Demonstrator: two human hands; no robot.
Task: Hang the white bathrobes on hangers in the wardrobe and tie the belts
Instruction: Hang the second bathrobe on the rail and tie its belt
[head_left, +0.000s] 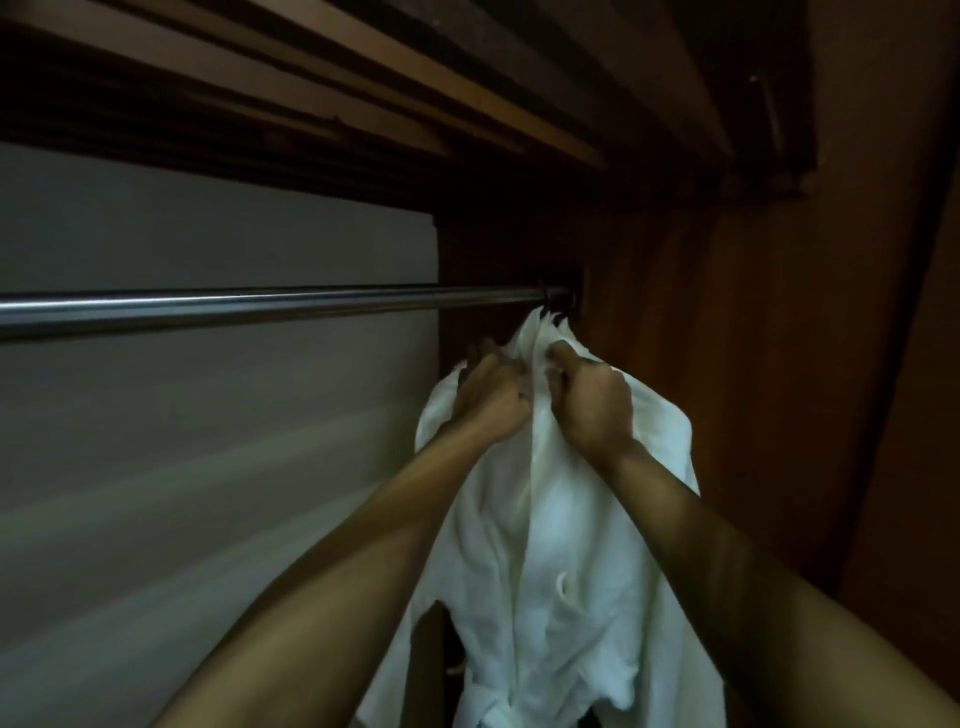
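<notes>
A white bathrobe hangs at the right end of the metal wardrobe rail. Its hanger is almost wholly hidden by the cloth; only a dark hook shows on the rail. My left hand grips the collar cloth on the left side of the neck. My right hand grips the collar on the right side, fingers curled into the fabric. Both hands are close together just under the rail. A bit of the belt shows near the bottom of the robe.
The dark wooden side wall of the wardrobe stands close to the right of the robe. A wooden shelf or top frame runs overhead. A pale back panel lies to the left, behind the bare stretch of rail.
</notes>
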